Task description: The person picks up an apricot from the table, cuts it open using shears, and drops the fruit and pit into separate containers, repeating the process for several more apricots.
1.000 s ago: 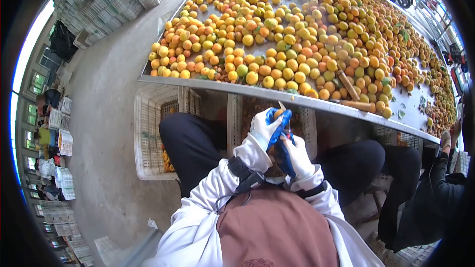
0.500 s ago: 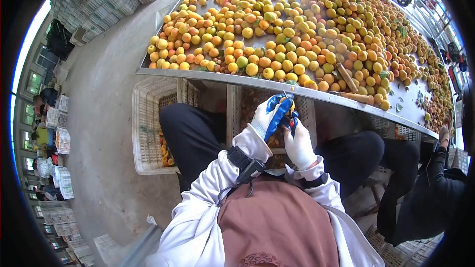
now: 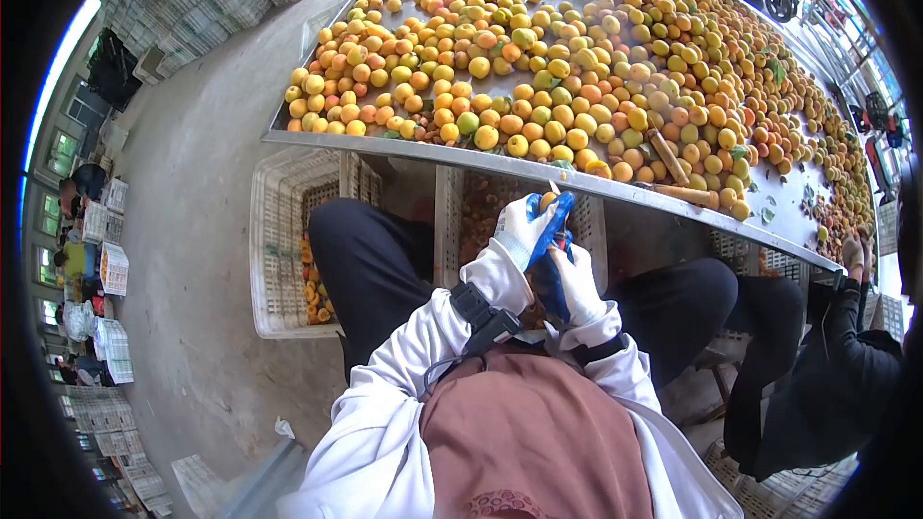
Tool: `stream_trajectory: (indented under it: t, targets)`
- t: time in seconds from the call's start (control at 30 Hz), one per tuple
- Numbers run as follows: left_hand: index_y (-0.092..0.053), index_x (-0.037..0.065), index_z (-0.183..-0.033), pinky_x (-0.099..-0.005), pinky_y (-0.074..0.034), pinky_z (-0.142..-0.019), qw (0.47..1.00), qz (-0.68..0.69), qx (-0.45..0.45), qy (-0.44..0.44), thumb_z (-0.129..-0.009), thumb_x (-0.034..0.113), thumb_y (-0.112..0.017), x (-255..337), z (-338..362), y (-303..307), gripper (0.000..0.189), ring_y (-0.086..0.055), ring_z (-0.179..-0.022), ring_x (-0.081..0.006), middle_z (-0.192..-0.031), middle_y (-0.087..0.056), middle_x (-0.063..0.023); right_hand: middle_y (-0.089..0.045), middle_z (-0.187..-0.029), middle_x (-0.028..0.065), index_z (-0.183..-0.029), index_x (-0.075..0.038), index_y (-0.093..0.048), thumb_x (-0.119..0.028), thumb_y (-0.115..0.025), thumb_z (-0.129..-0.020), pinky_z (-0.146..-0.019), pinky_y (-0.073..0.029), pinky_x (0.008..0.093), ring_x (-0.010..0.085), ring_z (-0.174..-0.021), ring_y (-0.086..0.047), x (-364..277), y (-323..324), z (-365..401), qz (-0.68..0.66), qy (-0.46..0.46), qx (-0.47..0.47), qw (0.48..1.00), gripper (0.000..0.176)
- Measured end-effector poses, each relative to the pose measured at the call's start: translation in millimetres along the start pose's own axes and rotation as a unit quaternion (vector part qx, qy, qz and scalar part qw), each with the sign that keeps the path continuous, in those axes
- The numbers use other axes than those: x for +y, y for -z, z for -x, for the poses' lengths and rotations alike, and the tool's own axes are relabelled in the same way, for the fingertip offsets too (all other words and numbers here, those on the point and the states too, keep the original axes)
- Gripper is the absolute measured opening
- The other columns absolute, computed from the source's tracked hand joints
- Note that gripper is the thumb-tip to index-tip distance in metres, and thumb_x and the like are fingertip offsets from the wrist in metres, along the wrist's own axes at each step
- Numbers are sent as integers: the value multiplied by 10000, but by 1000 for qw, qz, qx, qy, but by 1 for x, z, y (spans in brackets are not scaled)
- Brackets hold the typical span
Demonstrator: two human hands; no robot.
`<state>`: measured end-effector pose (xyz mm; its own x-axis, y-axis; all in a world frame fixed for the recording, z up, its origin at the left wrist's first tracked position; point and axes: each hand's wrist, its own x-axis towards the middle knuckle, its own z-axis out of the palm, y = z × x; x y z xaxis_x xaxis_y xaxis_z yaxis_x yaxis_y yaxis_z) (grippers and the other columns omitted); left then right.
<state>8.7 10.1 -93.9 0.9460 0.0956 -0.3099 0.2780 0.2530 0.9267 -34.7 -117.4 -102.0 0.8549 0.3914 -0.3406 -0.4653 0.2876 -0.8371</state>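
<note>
My left hand point(image 3: 527, 229), in a white glove with blue palm, is closed around a yellow apricot point(image 3: 548, 201) just below the table's front edge. Close beside it on the right, my right hand point(image 3: 573, 281), gloved alike, grips a small knife; a bit of its red handle point(image 3: 561, 246) shows between the hands. The thin blade point(image 3: 554, 187) points up next to the apricot. Most of the fruit is hidden by the fingers. Many yellow and orange apricots point(image 3: 500, 120) lie on the metal table point(image 3: 404, 146) above both hands.
Two wooden-handled tools point(image 3: 685, 194) lie among the fruit near the edge. Under the table stand a white crate point(image 3: 272, 259) with cut fruit at left and another crate point(image 3: 448, 221) behind my hands. A co-worker's dark sleeve point(image 3: 846, 312) is at right.
My hands are turned and drawn closer together, so less of the apricot shows. The right hand's blue palm side has come into view, and the view has shifted slightly.
</note>
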Motion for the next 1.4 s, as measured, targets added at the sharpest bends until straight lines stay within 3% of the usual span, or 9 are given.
stream_trajectory:
  t: [0.27, 0.37, 0.43, 0.5, 0.57, 0.67, 0.97, 1.23, 1.4]
  targets:
    - [-653, -19, -971, -316, -582, -605, 996, 82, -45, -4, -973, 300, -647, 2, 10, 6, 319, -680, -669, -195, -809, -657, -79, -574, -738, 24, -1066, -73, -590, -289, -572, -1001, -449, -400, 208, 100, -575, -541, -15, 1, 4, -110, -112, -50, 986, 226]
    - [-617, -19, -1100, -312, -589, -679, 989, 99, -106, -35, -972, 286, -653, 0, 7, 11, 333, -698, -818, -196, -943, -661, -86, -653, -772, 69, -988, -27, -617, -158, -593, -974, -556, -465, 294, 190, -604, -616, -7, -8, 4, 129, 86, 30, 988, 134]
    - [-611, -12, -1127, -293, -577, -744, 985, 49, -98, -132, -968, 259, -663, 7, 13, 12, 319, -681, -870, -172, -974, -654, -72, -659, -773, 154, -967, 3, -613, -74, -594, -938, -609, -485, 355, 307, -634, -639, -5, -8, 4, 381, 338, 110, 854, 84]
    - [-610, -4, -1139, -286, -568, -763, 983, 49, -77, -158, -967, 253, -665, 12, 14, 19, 315, -672, -882, -165, -989, -652, -67, -644, -789, 207, -976, 19, -606, -28, -600, -910, -641, -491, 390, 388, -708, -644, -22, -15, 16, 431, 297, 149, 839, 81]
    - [-605, 14, -1161, -277, -555, -767, 979, -1, -39, -202, -956, 261, -683, 21, 16, 29, 330, -649, -858, -124, -980, -664, -55, -642, -779, 131, -1000, 25, -622, -58, -596, -945, -651, -472, 330, 248, -687, -624, -23, -12, 13, 363, 372, 214, 827, 103]
    - [-599, 30, -1179, -306, -560, -758, 918, -239, 29, -315, -910, 281, -734, 32, 27, 33, 392, -683, -786, -160, -937, -696, -95, -586, -783, -23, -1094, 27, -638, -90, -557, -996, -648, -434, 243, 61, -708, -491, -42, -3, 10, 218, 260, 186, 922, 173]
    - [-597, 49, -1191, -402, -525, -661, 734, -454, -60, -502, -791, 304, -799, 58, 55, 17, 515, -671, -705, -318, -847, -690, -118, -591, -746, 3, -1155, -15, -602, -245, -554, -1014, -402, -363, 186, 40, -469, -475, -110, -5, 28, 151, 20, -39, 988, 274]
    - [-594, 16, -1226, -374, -542, -730, 848, -341, -108, -392, -938, 335, -641, 35, 49, 12, 432, -689, -814, -328, -971, -691, -170, -654, -915, 15, -1204, 7, -606, -201, -550, -1014, -628, -485, 203, 52, -724, -581, -95, 2, 24, 78, 37, -51, 995, 287]
    - [-614, -1, -993, -302, -499, -641, 955, -69, -35, -285, -1000, 261, -568, 26, 40, -6, 267, -622, -718, -142, -789, -644, -84, -652, -982, 18, -1228, 8, -599, -173, -629, -952, -729, -491, 224, 68, -828, -581, -88, 0, 26, 122, 29, -51, 991, 332]
